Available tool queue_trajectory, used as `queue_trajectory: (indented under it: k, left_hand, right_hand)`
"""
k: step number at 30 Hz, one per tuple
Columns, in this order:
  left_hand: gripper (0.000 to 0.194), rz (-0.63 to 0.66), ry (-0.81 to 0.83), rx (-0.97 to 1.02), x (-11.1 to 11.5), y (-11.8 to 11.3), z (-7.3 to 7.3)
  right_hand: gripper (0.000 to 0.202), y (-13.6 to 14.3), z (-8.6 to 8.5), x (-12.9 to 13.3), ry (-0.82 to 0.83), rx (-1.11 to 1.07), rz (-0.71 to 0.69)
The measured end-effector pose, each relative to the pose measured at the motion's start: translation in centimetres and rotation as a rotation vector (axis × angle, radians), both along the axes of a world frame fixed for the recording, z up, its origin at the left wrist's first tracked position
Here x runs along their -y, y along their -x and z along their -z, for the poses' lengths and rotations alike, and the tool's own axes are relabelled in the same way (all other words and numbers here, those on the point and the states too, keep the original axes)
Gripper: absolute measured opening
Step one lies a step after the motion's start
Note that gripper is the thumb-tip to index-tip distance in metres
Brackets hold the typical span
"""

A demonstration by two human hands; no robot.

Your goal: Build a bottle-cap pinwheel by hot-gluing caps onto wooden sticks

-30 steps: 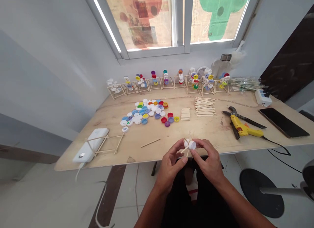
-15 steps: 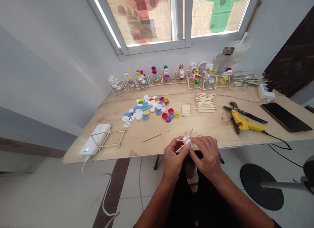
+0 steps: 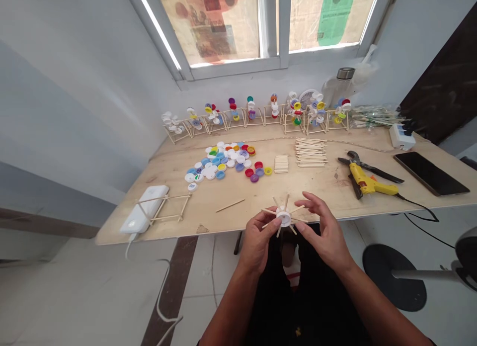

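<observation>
A white bottle-cap hub with several wooden sticks pointing outward (image 3: 283, 218) is pinched between the thumb and fingers of my left hand (image 3: 260, 236), just over the table's front edge. My right hand (image 3: 323, 231) is beside it, thumb and fingers spread apart, close to the stick ends on the right. Behind the hands lie loose coloured caps (image 3: 219, 162), a small bundle of short sticks (image 3: 281, 163) and a larger pile of long sticks (image 3: 310, 152). A single stick (image 3: 230, 206) rests to the left of my hands.
Stick frames carrying cap wheels (image 3: 251, 112) line the back. On the right are a yellow glue gun (image 3: 367, 182), black pliers (image 3: 380, 172), a phone (image 3: 432, 173) and a power socket (image 3: 402, 137). A square stick frame (image 3: 169, 217) leans over a white power bank (image 3: 143, 212) at left.
My right hand has let go of the hub and opened, moving slightly right. The hub has turned, so its round face and spread sticks show more fully in my left hand.
</observation>
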State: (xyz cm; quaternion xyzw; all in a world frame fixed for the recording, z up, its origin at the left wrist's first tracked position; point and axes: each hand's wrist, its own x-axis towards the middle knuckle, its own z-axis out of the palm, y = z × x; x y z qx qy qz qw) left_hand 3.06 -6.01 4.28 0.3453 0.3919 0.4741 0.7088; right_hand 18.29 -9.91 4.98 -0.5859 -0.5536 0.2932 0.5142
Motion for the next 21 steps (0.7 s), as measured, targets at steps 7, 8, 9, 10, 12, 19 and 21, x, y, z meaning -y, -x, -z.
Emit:
queue_trajectory:
  k: [7, 8, 9, 10, 12, 19, 21]
  left_hand:
    - [0.032, 0.043, 0.004, -0.008, 0.3, 0.2, 0.2]
    - [0.033, 0.048, 0.006, -0.003, 0.3, 0.2, 0.3]
    - [0.034, 0.056, 0.008, 0.007, 0.3, 0.2, 0.4]
    - [0.035, 0.067, 0.012, 0.018, 0.3, 0.2, 0.5]
    - [0.038, 0.087, 0.021, 0.03, 0.2, 0.2, 0.6]
    - [0.039, 0.108, 0.024, -0.031, -0.5, 0.1, 0.6]
    - [0.037, 0.093, 0.018, -0.036, -0.9, 0.3, 0.7]
  right_hand:
    - [0.056, 0.8, -0.1, 0.0, 0.104, -0.162, -0.065]
    - [0.055, 0.8, 0.0, 0.0, 0.104, -0.167, -0.063]
    - [0.055, 0.7, 0.0, 0.0, 0.105, -0.173, -0.063]
    - [0.055, 0.7, 0.1, 0.0, 0.107, -0.181, -0.064]
    - [0.054, 0.7, 0.2, -0.1, 0.111, -0.195, -0.068]
    - [0.055, 0.7, 0.6, -0.6, 0.133, -0.168, -0.062]
    - [0.054, 0.4, 0.8, -0.9, 0.119, -0.169, -0.079]
